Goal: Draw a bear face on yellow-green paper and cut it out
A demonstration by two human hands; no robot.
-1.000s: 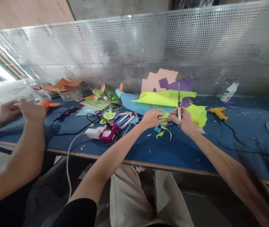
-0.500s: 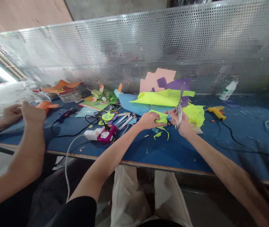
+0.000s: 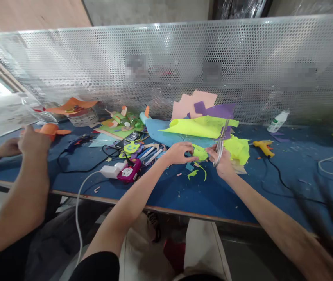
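Note:
My left hand [image 3: 181, 153] pinches the left edge of a small yellow-green felt piece [image 3: 200, 153], just above the blue tabletop. My right hand [image 3: 223, 162] is closed around a pair of metal scissors [image 3: 221, 142], whose blades point up and away from the felt. The right fingertips are at the felt piece's right edge; whether they grip it too I cannot tell. Below lie curved yellow-green offcuts [image 3: 192, 175]. Behind the hands is a large blue felt form [image 3: 162, 132] with a yellow-green sheet [image 3: 194, 127] over it.
Crumpled yellow-green felt [image 3: 238, 150] and a yellow glue gun [image 3: 264, 148] lie right, a white bottle [image 3: 278, 121] behind. Left are a magenta power adapter [image 3: 129, 171] and cables. A co-worker's hands [image 3: 33, 140] hold an orange item [image 3: 49, 130]. A perforated metal panel [image 3: 110, 66] borders the back.
The small felt piece has turned and shows more of its face between my hands. The scissors stay in my right hand. The view has shifted slightly.

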